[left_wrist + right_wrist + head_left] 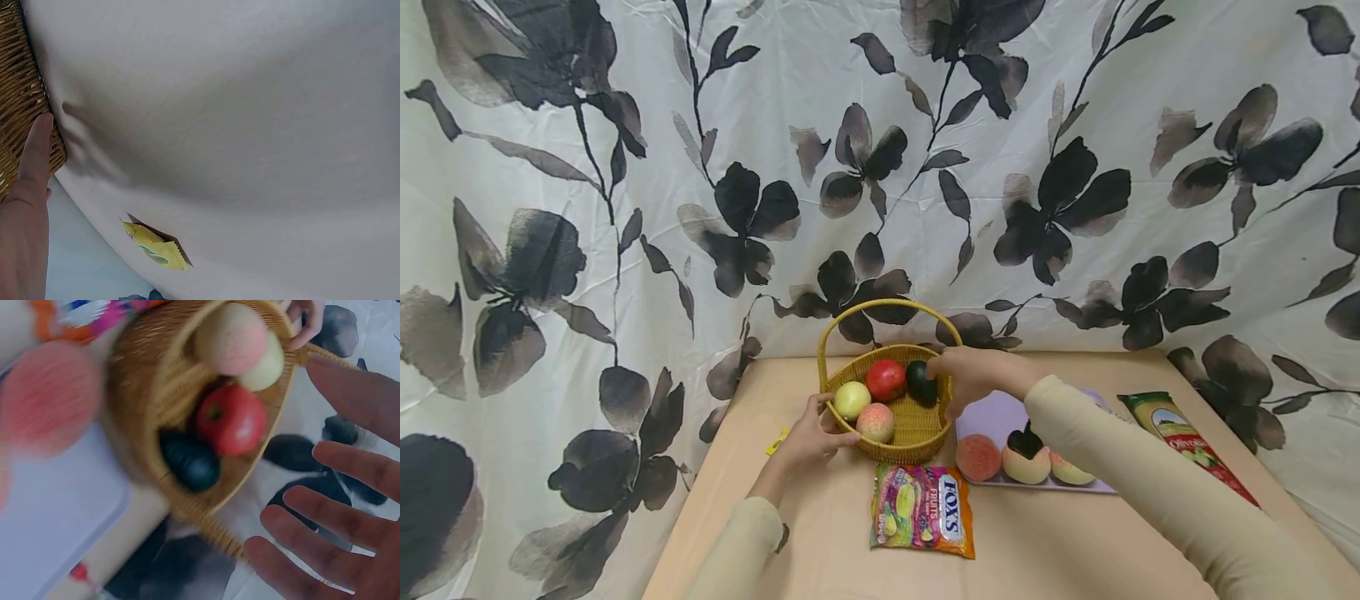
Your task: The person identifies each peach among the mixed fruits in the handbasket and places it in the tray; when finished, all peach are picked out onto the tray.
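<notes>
A wicker basket [898, 454] with a tall handle holds a dark avocado [921, 383], a red round fruit [886, 380], a pale green-yellow fruit [852, 401] and a peach [876, 422]. At its left side my left hand [814, 433] holds the rim; one finger lies along the weave in the left wrist view. My right hand [976, 375] is over the basket's right edge, close to the avocado. Its fingers [331, 512] are spread with nothing between them in the right wrist view.
A candy bag [922, 510] lies before the basket. To the right, a lilac tray [988, 415] carries several peaches, partly behind my right sleeve. Farther right lies a green and red packet [1187, 437]. A small yellow wrapper [156, 247] is left of the basket.
</notes>
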A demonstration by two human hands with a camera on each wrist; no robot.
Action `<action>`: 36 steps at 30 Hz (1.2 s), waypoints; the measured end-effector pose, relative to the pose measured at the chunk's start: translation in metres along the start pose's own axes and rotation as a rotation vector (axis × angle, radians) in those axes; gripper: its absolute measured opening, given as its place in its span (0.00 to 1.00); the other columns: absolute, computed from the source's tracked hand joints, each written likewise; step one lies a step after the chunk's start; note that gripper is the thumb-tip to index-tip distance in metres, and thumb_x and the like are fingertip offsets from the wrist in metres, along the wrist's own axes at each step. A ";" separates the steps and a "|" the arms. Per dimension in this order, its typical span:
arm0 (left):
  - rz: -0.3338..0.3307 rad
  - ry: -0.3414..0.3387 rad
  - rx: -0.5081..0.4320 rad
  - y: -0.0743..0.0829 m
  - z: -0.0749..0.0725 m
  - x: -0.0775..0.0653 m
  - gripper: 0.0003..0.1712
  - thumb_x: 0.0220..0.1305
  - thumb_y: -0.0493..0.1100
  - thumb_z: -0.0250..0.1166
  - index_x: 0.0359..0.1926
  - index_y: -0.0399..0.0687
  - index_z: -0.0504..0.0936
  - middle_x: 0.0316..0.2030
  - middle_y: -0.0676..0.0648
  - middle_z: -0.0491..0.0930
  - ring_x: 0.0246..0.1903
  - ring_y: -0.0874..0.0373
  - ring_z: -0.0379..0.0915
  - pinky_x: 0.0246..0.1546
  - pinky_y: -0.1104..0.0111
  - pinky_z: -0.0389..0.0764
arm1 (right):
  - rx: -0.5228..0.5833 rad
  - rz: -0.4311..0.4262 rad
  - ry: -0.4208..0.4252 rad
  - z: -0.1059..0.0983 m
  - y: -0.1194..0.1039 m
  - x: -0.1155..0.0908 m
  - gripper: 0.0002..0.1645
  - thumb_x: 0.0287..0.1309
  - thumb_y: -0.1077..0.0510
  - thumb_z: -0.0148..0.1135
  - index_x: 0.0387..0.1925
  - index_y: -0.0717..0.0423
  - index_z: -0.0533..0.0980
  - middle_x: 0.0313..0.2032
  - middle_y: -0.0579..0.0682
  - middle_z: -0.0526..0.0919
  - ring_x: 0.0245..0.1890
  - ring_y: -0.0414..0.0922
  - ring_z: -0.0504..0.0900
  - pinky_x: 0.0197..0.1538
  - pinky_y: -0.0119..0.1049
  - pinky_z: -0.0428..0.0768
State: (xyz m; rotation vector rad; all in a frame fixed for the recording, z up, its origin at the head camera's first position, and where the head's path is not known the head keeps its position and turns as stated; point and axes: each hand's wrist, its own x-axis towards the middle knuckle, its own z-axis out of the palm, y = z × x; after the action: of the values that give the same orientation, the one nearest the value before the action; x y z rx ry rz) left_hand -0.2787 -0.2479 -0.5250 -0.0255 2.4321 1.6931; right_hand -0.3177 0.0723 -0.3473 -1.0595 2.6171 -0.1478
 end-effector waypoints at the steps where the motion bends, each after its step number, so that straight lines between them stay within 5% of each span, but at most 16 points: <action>1: 0.001 0.000 0.000 0.000 0.000 0.000 0.59 0.56 0.51 0.82 0.76 0.50 0.50 0.82 0.36 0.43 0.69 0.40 0.69 0.32 0.62 0.77 | 0.001 0.000 -0.010 -0.002 -0.006 0.010 0.40 0.49 0.50 0.84 0.62 0.55 0.78 0.59 0.55 0.82 0.58 0.51 0.79 0.61 0.49 0.81; 8: 0.021 0.005 0.023 -0.001 -0.002 0.000 0.60 0.56 0.52 0.81 0.76 0.49 0.50 0.82 0.33 0.42 0.72 0.35 0.66 0.34 0.64 0.78 | 0.023 0.034 -0.072 0.003 -0.039 0.068 0.38 0.51 0.50 0.83 0.63 0.50 0.78 0.60 0.51 0.82 0.58 0.49 0.80 0.63 0.49 0.79; 15: 0.062 0.014 0.108 -0.003 0.003 0.004 0.60 0.55 0.56 0.81 0.76 0.49 0.52 0.81 0.31 0.47 0.77 0.34 0.54 0.42 0.66 0.76 | 0.023 0.021 -0.085 0.027 -0.043 0.106 0.31 0.53 0.52 0.81 0.59 0.49 0.82 0.55 0.47 0.85 0.53 0.45 0.81 0.59 0.46 0.80; 21: 0.058 0.006 0.109 -0.001 0.007 0.003 0.61 0.54 0.57 0.82 0.77 0.49 0.52 0.81 0.30 0.48 0.75 0.35 0.58 0.42 0.65 0.76 | 0.086 0.051 -0.125 0.050 -0.043 0.118 0.33 0.51 0.53 0.82 0.61 0.46 0.82 0.58 0.46 0.85 0.49 0.43 0.80 0.54 0.45 0.82; 29: 0.041 0.024 0.149 -0.001 0.006 0.002 0.60 0.54 0.59 0.81 0.76 0.50 0.52 0.80 0.33 0.53 0.76 0.38 0.58 0.48 0.63 0.73 | 0.066 0.057 -0.114 0.070 -0.045 0.124 0.30 0.47 0.50 0.85 0.53 0.43 0.83 0.43 0.40 0.82 0.41 0.42 0.77 0.47 0.41 0.82; 36: 0.035 0.028 0.112 -0.003 0.000 0.000 0.59 0.55 0.56 0.81 0.76 0.48 0.52 0.81 0.32 0.48 0.73 0.35 0.63 0.38 0.66 0.76 | 0.063 -0.015 -0.088 0.074 -0.047 0.132 0.28 0.46 0.54 0.84 0.51 0.45 0.84 0.38 0.41 0.80 0.35 0.41 0.76 0.37 0.36 0.80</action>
State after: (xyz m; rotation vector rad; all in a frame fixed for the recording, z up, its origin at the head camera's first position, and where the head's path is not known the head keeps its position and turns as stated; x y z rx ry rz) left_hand -0.2780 -0.2486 -0.5276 0.0079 2.5583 1.5773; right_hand -0.3518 -0.0516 -0.4398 -1.0408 2.5101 -0.1812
